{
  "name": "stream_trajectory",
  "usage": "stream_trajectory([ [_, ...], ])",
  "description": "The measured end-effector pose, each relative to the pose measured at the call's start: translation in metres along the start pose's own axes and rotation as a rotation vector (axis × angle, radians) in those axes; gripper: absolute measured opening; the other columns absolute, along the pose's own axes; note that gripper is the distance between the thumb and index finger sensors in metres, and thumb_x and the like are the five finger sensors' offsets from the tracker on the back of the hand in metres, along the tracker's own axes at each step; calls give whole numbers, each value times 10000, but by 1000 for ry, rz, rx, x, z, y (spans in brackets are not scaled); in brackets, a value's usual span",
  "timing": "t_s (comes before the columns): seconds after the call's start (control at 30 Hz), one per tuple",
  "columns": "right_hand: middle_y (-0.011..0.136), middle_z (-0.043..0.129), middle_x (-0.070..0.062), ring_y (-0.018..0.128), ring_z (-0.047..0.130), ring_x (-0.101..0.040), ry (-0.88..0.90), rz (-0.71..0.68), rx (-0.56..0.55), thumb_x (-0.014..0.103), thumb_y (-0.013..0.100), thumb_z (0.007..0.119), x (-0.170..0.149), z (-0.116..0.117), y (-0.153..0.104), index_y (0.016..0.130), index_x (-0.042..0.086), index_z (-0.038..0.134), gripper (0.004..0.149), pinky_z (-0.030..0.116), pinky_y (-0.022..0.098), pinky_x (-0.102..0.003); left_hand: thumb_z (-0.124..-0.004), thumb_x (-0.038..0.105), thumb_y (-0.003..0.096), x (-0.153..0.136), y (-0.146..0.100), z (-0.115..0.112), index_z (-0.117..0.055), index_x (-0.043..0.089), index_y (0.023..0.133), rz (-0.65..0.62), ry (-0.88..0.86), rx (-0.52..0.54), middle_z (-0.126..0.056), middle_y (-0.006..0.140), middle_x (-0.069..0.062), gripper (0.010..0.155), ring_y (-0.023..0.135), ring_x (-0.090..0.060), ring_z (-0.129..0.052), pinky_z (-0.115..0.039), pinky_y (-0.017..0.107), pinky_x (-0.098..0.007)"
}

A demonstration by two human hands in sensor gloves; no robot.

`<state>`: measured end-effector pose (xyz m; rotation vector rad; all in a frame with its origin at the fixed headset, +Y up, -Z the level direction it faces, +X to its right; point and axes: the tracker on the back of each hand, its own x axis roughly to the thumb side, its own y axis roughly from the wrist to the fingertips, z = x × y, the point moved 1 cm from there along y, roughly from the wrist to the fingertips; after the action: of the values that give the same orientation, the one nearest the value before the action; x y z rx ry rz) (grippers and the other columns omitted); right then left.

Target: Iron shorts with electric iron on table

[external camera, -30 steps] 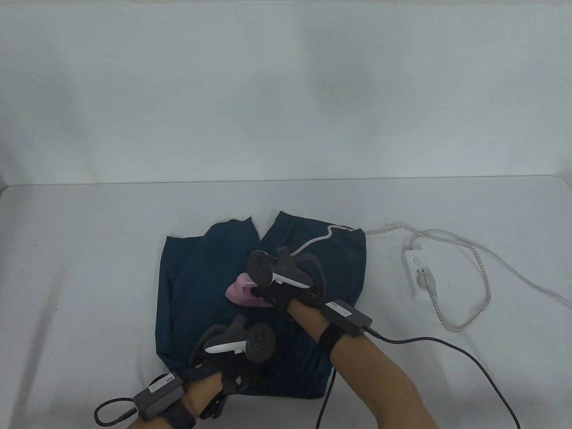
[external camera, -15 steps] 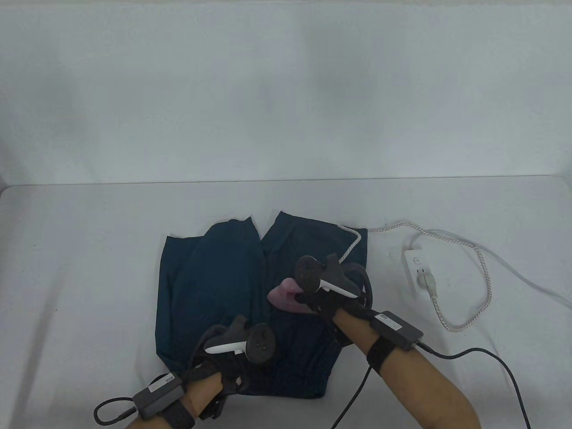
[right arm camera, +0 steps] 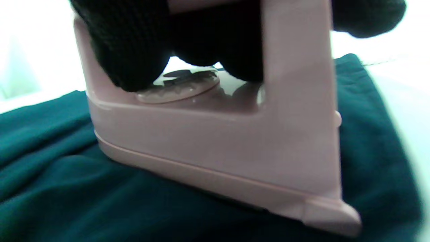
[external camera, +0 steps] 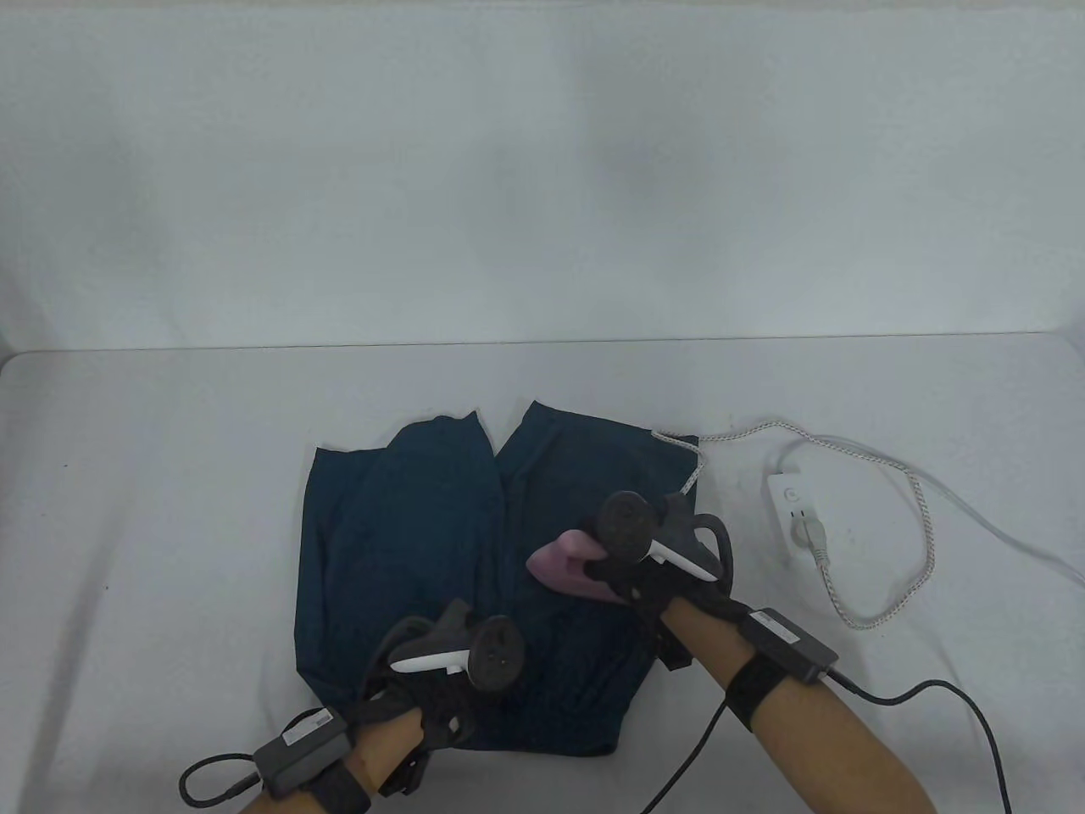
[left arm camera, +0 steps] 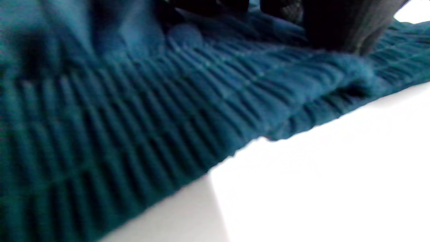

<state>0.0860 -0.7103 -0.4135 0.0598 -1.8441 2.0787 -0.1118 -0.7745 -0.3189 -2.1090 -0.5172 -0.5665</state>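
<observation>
Dark teal shorts [external camera: 398,543] lie flat on the white table [external camera: 169,526], waistband toward the front edge. My right hand [external camera: 631,577] grips the handle of a small pink iron [external camera: 564,570], which rests sole-down on the right leg of the shorts. In the right wrist view my gloved fingers [right arm camera: 134,43] wrap the iron's [right arm camera: 215,141] handle above its dial. My left hand [external camera: 424,704] presses on the ribbed waistband [left arm camera: 134,127] near the front left. Whether its fingers grip the fabric is hidden under the tracker.
A white power strip [external camera: 792,517] lies to the right of the shorts, with the iron's braided cord [external camera: 924,543] plugged in and looping across the table. A second white cable [external camera: 1000,534] runs off the right edge. Black glove cables trail off the front edge.
My right hand has slid the iron rightward across the shorts, from the middle onto the right leg. The cord has shifted with it. My left hand has stayed on the waistband.
</observation>
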Motion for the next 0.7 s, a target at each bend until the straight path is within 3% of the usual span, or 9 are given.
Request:
stream_trajectory([
  [0.43,782,860,110,578,975,-130,-12,-137,38,472,427,933,93,20,31,986,326,665,636,834,361,-508,-756,548,478,0,0,0,-371,399,1106,5,1,-4,-234,1167,25,752,1050,-296,-333,-404,780,-608],
  [0.7,758,871,108,516,979,-114,-65,-176,33,486,425,933,113,24,34,983,316,674,639,842,319,-490,-757,542,480,1,0,1,-378,389,1107,-3,6,6,-238,1169,12,748,1051,-311,-335,-404,780,-613],
])
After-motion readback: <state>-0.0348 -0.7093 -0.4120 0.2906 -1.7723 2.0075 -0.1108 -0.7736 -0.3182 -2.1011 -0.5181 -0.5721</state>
